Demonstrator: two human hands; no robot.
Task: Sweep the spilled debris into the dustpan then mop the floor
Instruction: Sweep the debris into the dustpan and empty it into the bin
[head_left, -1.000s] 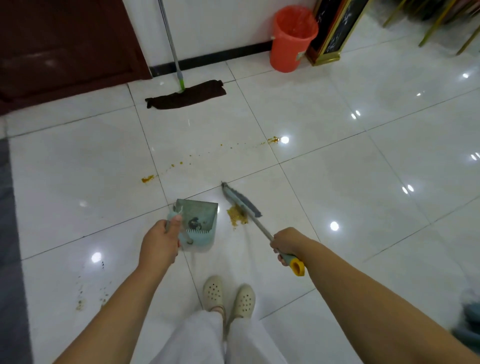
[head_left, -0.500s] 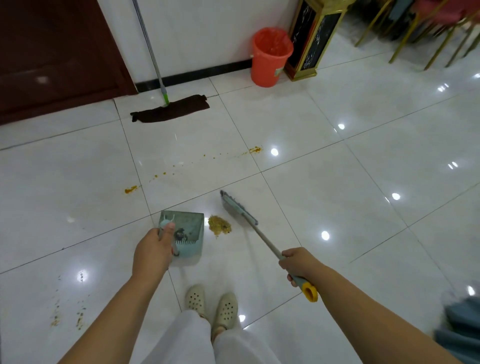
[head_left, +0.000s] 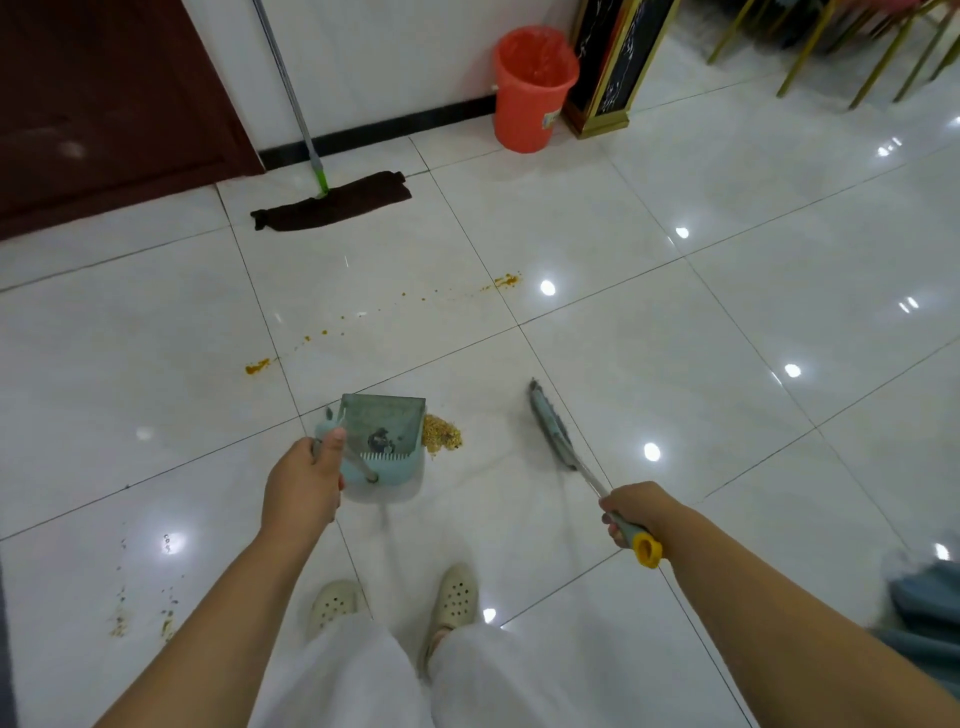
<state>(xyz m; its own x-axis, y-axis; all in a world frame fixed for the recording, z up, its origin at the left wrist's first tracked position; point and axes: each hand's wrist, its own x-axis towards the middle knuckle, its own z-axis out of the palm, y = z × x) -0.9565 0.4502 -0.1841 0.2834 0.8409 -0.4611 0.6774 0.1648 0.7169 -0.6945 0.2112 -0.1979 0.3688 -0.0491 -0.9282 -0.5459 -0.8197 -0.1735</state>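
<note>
The left hand grips the handle of the pale green dustpan, with the thumb lying along the top of the handle. The dustpan stands on the white tiled floor, and its open mouth faces to the right. Touching the right edge of the dustpan lies a small heap of yellow debris. Well to the right of the dustpan is the head of the broom, apart from the heap, with bare tile between them. The right hand holds the broom by its grey handle, fingers curled around it, just above the yellow end cap. Beyond the dustpan, a thin trail of orange crumbs crosses the tiles. Farther beyond the dustpan, near the wall, lies the mop with its dark cloth flat on the floor, and an orange bucket stands to the right of it
</note>
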